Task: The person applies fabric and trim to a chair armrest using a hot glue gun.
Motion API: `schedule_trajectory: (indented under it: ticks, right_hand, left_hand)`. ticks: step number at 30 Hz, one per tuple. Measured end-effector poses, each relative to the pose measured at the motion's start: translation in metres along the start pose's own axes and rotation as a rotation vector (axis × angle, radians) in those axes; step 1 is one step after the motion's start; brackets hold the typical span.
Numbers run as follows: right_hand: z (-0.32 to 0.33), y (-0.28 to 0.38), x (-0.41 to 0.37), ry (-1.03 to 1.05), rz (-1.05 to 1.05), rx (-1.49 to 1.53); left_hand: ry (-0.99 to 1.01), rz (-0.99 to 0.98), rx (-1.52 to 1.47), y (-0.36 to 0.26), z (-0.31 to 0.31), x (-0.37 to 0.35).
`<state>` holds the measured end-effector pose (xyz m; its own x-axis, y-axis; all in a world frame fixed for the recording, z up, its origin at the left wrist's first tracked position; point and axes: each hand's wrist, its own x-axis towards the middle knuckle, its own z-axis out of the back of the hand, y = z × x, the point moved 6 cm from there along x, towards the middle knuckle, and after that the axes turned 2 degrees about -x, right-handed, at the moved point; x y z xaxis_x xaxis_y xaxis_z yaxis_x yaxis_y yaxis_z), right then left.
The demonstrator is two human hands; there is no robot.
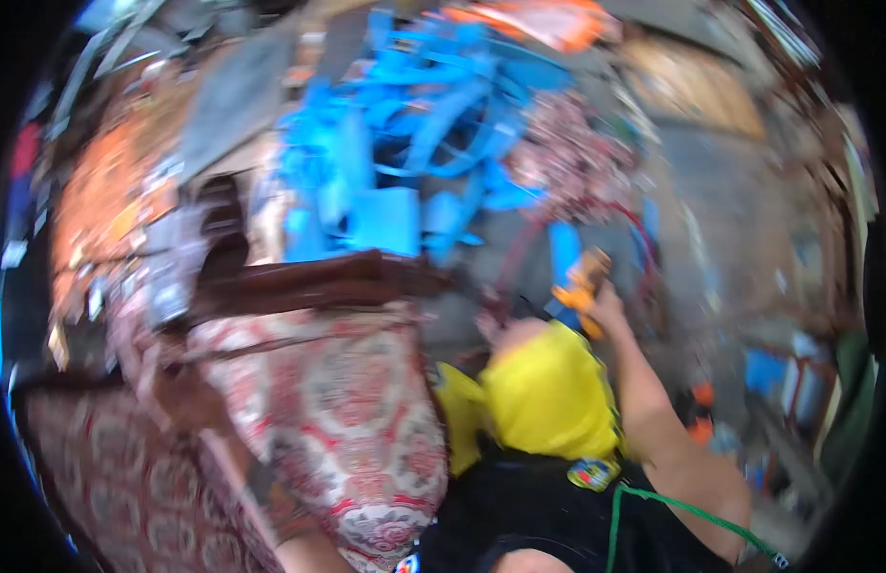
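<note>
Yellow cloth (548,396) lies just below the right hand (610,310), whose fingers (601,298) seemingly wrap an orange tool (583,279).

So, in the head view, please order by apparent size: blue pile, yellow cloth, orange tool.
1. blue pile
2. yellow cloth, nearer the camera, so its rank is unsure
3. orange tool, clearly smallest

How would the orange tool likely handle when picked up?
The orange tool in the right hand looks rigid, so probably stiff, not floppy. Its blocky body suggests some weight. Blur hides its surface, so slipperiness is unclear.
</note>
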<state>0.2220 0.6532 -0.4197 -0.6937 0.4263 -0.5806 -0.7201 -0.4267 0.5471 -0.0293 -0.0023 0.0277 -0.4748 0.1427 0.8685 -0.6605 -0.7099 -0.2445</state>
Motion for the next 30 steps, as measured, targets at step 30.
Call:
schedule_trajectory:
  ticks: [30]
  right_hand:
    - [0.267, 0.551, -0.251, 0.307, 1.116, 0.356]
  left_hand:
    - [0.19, -0.052, 0.024, -0.126, -0.038, 0.095]
